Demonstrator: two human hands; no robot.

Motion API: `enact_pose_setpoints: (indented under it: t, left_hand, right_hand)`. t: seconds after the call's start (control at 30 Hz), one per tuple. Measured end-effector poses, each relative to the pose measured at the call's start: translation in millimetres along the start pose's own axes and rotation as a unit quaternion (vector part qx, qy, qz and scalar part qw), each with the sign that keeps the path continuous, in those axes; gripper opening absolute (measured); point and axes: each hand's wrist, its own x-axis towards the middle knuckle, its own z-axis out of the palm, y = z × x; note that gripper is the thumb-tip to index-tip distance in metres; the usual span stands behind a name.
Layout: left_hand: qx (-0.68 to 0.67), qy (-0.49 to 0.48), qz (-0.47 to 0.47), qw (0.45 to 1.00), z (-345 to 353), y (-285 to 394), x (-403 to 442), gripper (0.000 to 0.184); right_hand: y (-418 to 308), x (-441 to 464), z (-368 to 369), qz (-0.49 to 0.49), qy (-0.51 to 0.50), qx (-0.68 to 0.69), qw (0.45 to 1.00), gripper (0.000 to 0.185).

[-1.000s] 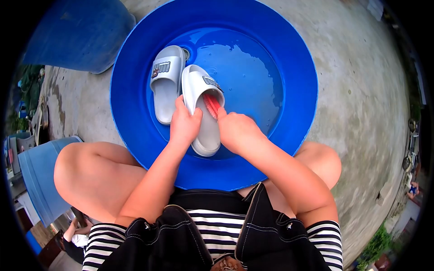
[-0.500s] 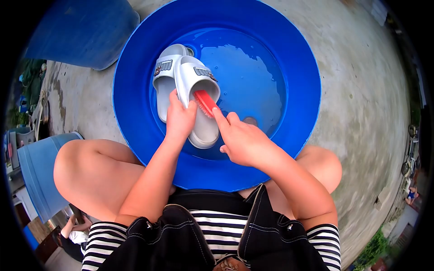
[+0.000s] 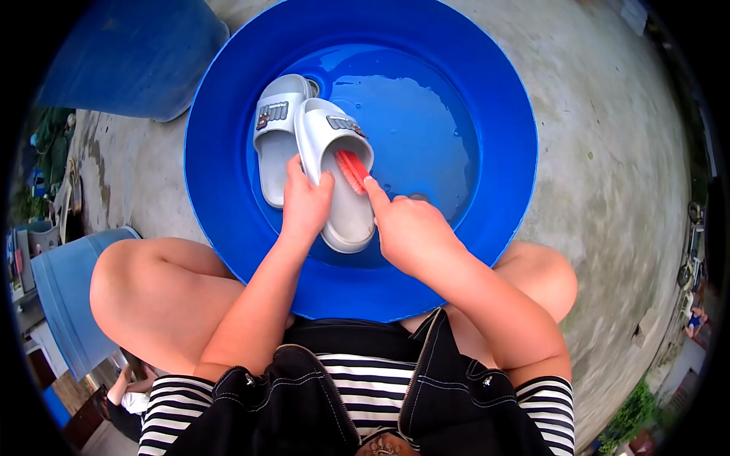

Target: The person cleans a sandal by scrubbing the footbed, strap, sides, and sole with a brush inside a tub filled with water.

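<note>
My left hand (image 3: 308, 207) clamps the nearer slipper (image 3: 350, 223), my right hand (image 3: 414, 232) the red brush (image 3: 353, 170); short, firm strokes should scrub best

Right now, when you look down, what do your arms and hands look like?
The left hand and right hand are bare, with no gloves. I can't see any ring, watch or bracelet. The forearms are bare too, and above them are black-and-white striped sleeves. Next to the sleeves is a black vest-like garment with pale stitching.
</note>
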Motion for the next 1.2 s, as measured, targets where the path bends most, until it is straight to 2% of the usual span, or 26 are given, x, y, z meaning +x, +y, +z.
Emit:
enact_pose_setpoints:
  t: [0.1, 0.23, 0.3, 0.37, 0.47, 0.63, 0.7, 0.8, 0.93, 1.0, 1.07, 1.13, 1.2]
  left_hand:
    - [0.020, 0.001, -0.003, 1.000, 0.3, -0.1, -0.4, 0.063]
    - [-0.001, 0.001, -0.001, 1.000, 0.6, -1.1, -1.0, 0.065]
    - [0.016, -0.021, 0.000, 1.000, 1.8, 4.6, -8.2, 0.065]
    - [0.044, -0.058, -0.013, 0.997, 3.8, 18.0, -20.8, 0.066]
    - [0.083, -0.042, -0.007, 0.996, 2.6, 4.2, -11.2, 0.065]
    - [0.025, -0.022, -0.024, 0.999, 2.9, 4.6, -7.1, 0.066]
    - [0.066, -0.045, 0.024, 0.997, 8.1, 9.7, -18.1, 0.065]
    - [0.100, -0.055, 0.006, 0.993, 6.2, 13.5, -20.6, 0.065]
    - [0.098, -0.024, 0.004, 0.995, -2.2, 12.5, -9.5, 0.064]
    - [0.063, -0.050, 0.023, 0.997, -1.9, 17.3, -13.4, 0.064]
    - [0.078, -0.051, 0.046, 0.995, 5.3, 15.9, -20.4, 0.064]
    - [0.084, -0.066, -0.004, 0.994, 6.2, 18.6, -23.1, 0.064]
    - [0.088, -0.047, 0.012, 0.995, 3.2, 13.1, -16.2, 0.064]
  right_hand:
    - [-3.6, -2.1, -5.7, -0.003, -0.035, 0.009, 0.999, 0.070]
    - [-5.0, -8.1, -7.5, -0.017, -0.031, 0.019, 0.999, 0.070]
    - [-3.3, -2.0, -4.5, 0.024, -0.027, 0.045, 0.998, 0.058]
    - [2.6, 9.5, 1.7, 0.035, -0.031, 0.035, 0.998, 0.058]
    - [-0.2, 9.7, 2.7, 0.026, -0.034, 0.026, 0.999, 0.059]
    - [-5.3, 1.2, -1.9, 0.009, -0.046, 0.027, 0.999, 0.060]
    - [1.9, 10.0, 0.2, 0.050, -0.040, 0.031, 0.997, 0.060]
    - [4.1, 15.0, 8.3, 0.034, -0.035, 0.008, 0.999, 0.059]
    - [-10.7, 0.4, 0.9, 0.012, -0.034, 0.006, 0.999, 0.061]
    - [-9.4, 2.3, -7.9, 0.038, -0.069, 0.040, 0.996, 0.062]
    - [1.5, 12.5, 0.9, 0.052, -0.060, 0.035, 0.996, 0.062]
    - [2.7, 12.6, 3.5, 0.063, -0.050, 0.028, 0.996, 0.061]
    - [-4.3, 5.3, 4.1, 0.019, -0.049, 0.018, 0.998, 0.061]
